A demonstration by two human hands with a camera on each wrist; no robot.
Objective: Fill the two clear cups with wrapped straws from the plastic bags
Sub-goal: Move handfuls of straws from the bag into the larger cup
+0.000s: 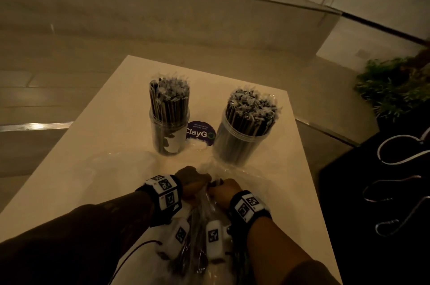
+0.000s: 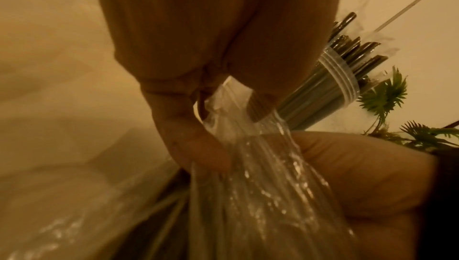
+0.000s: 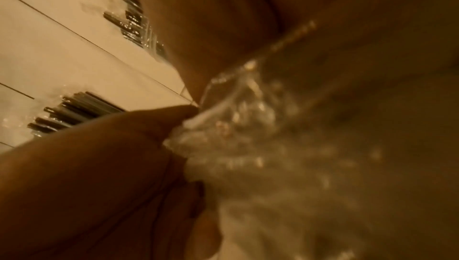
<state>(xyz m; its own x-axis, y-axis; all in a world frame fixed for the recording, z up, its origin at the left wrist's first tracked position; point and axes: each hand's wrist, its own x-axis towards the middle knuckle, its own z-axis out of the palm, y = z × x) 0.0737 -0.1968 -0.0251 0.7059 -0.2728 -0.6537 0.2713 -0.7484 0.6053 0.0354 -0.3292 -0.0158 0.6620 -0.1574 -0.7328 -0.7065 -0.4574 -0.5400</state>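
Observation:
Two clear cups stand on the white table (image 1: 97, 135), both packed with dark wrapped straws: the left cup (image 1: 169, 131) and the wider right cup (image 1: 240, 142). Nearer to me, both hands meet at the gathered neck of a clear plastic bag (image 1: 200, 219) with dark straws inside. My left hand (image 1: 194, 180) pinches the neck from the left; my right hand (image 1: 225, 191) grips it from the right. The left wrist view shows the bag (image 2: 253, 176) bunched between my left fingers (image 2: 188, 136), with the right hand (image 2: 352, 176) beside it. In the blurred right wrist view I see the bag (image 3: 248, 130).
A second flat plastic bag (image 1: 109, 168) lies on the table to the left. A purple round sticker (image 1: 200, 132) sits between the cups. A green plant (image 1: 393, 87) and a black mat with white loops (image 1: 384, 191) lie off the table's right edge.

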